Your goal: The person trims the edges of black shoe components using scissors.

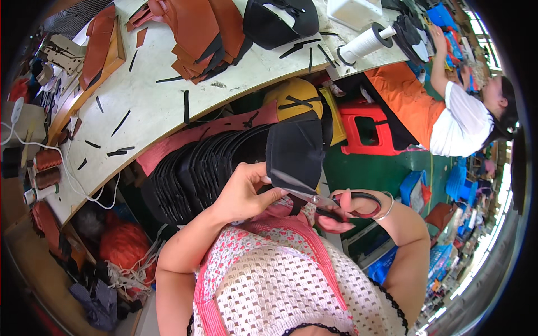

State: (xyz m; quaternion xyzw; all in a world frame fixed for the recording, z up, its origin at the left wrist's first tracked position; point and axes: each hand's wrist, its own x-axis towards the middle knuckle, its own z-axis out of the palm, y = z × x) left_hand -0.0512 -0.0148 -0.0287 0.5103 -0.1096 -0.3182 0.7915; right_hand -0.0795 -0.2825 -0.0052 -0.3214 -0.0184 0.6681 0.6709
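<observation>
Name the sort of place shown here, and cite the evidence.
Probably a cap-sewing workshop: stacked black cap pieces, brown cut panels on the worktable, and a white thread cone.

The black cap panel (295, 148) pinched in my left hand (244, 193) is matt woven cloth, slightly stiff, with no shine. The scissors (330, 203) in my right hand (343, 211) have bright, glossy metal blades and smooth red plastic handles. On my right wrist sits a thin polished metal bangle (386, 208). The stack of black pieces (196, 168) beside it looks like the same dull fabric. The worktable (151, 101) is a pale, scuffed, matt board, and the brown pieces (196, 28) on it look like smooth leather.
</observation>
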